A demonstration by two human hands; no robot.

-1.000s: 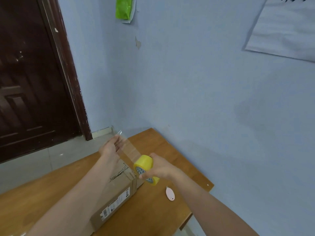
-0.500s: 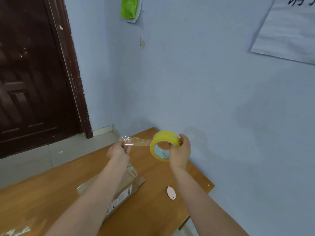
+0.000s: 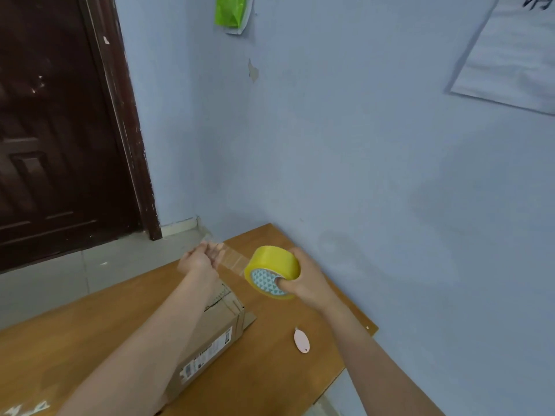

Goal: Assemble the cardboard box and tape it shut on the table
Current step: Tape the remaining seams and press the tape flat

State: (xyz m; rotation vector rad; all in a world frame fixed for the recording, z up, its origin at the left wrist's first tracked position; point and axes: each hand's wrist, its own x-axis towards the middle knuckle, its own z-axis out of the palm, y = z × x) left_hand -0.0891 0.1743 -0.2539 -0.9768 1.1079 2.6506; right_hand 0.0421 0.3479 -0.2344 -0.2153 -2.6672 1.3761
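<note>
Box [image 3: 210, 334] folded up and lying on the surface [image 3: 75, 340], part hidden by the left forearm; left hand [image 3: 196, 261] pinches the tape end, right hand [image 3: 303, 280] grips the yellow tape roll [image 3: 271, 270] above it, strip not yet laid, sealing seemingly left.

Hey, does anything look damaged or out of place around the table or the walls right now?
Paint has chipped off the wall near the corner, and tape scraps are stuck to the table.
</note>
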